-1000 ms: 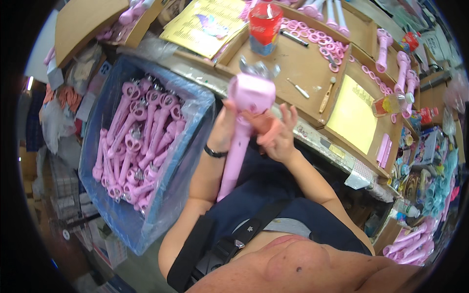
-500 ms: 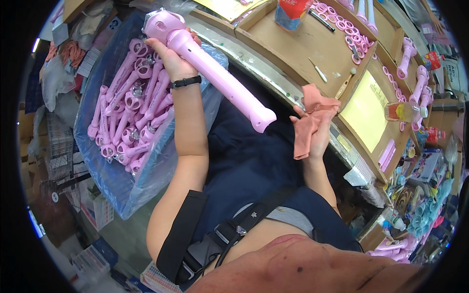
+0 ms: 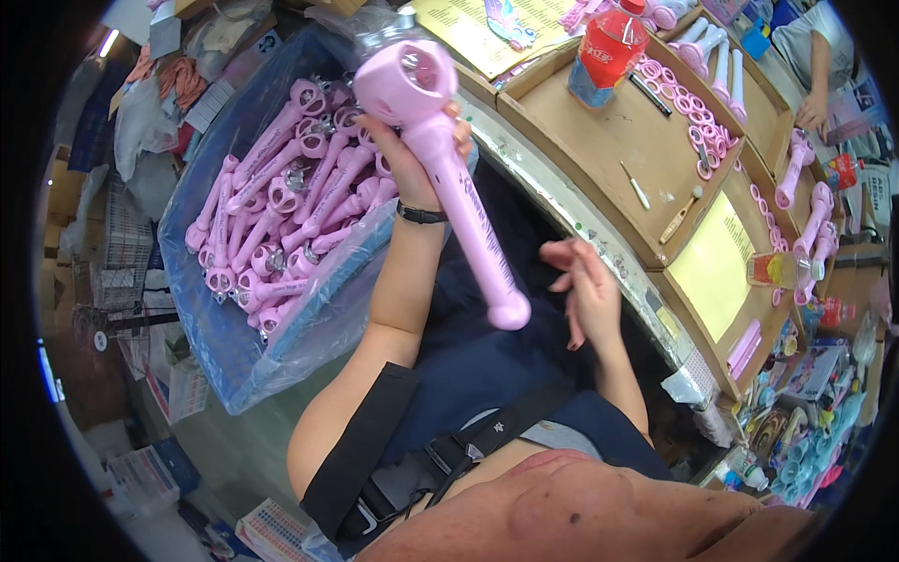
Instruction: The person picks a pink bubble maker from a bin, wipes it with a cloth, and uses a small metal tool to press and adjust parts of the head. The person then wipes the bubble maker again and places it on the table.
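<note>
My left hand (image 3: 410, 170) is closed around the neck of a pink toy wand (image 3: 473, 239), just below its round, hollowed head. Its long handle slants down to the right, ends in a rounded tip and bears dark lettering along its side. Above my lap and beside the bench edge, my right hand (image 3: 593, 288) has its fingers apart and nothing in it. To the left of my left arm, a blue crate (image 3: 323, 328) lined with clear plastic holds a pile of similar pink wands (image 3: 290, 192), some with clear, shiny pieces in their heads.
Cardboard trays (image 3: 562, 117) line the bench, holding pink rings (image 3: 693, 112), a black marker (image 3: 651, 96), a small brush (image 3: 681, 215) and a yellow sheet (image 3: 709, 267). A red-labelled bottle (image 3: 609, 51) stands in one tray. Another person's hand (image 3: 813, 110) shows at upper right.
The orange cloth has left my right hand and is out of sight there. The wand has moved right and turned, its handle now steeper and its lettering showing.
</note>
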Demonstrator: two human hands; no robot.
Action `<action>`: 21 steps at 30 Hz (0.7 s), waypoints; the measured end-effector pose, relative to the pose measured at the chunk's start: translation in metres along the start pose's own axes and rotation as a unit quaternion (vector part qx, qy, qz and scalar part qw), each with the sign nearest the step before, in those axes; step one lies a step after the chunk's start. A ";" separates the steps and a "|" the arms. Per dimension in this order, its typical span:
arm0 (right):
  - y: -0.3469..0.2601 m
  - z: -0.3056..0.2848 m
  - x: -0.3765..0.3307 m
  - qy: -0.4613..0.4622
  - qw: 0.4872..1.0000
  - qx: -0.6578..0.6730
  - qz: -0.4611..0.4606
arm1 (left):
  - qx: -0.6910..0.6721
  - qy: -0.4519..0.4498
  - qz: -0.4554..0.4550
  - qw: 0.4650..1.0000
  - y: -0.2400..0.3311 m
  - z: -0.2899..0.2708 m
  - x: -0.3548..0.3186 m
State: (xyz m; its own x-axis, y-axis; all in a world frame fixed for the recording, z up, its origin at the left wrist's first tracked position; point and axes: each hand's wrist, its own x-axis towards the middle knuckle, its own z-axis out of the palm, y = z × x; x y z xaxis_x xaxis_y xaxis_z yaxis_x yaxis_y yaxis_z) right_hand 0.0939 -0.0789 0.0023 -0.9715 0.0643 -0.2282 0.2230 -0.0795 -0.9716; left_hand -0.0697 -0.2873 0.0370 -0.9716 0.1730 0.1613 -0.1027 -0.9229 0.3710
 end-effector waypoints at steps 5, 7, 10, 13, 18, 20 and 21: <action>-0.056 -0.052 0.016 0.217 0.932 -0.037 -0.287 | 0.028 -0.062 -0.089 0.994 -0.014 0.005 -0.010; -0.071 -0.072 0.044 0.250 0.898 -0.111 -0.344 | 0.041 -0.061 -0.101 0.992 -0.020 0.006 -0.013; -0.075 -0.101 0.102 0.360 0.740 -0.436 -0.364 | -0.011 -0.058 -0.140 0.988 -0.025 0.002 -0.015; -0.053 -0.110 0.119 0.333 0.641 -0.629 -0.287 | -0.102 -0.100 -0.172 0.975 -0.029 -0.006 -0.018; -0.028 -0.103 0.117 0.114 0.785 -0.609 -0.012 | -0.282 -0.265 -0.282 0.878 -0.040 -0.012 -0.015; -0.027 -0.104 0.118 0.084 0.788 -0.610 0.003 | -0.305 -0.280 -0.300 0.859 -0.043 -0.007 -0.014; -0.029 -0.104 0.120 0.073 0.786 -0.614 0.002 | -0.288 -0.254 -0.291 0.876 -0.043 -0.003 -0.016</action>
State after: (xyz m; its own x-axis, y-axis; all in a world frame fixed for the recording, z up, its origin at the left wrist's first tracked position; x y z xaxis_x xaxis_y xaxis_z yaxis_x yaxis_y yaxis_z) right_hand -0.0204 0.0350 -0.0037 -0.9711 0.1874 -0.1478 0.2226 0.9346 -0.2776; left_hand -0.0504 -0.2515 0.0162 -0.5136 0.6676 0.5390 -0.7816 -0.6232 0.0270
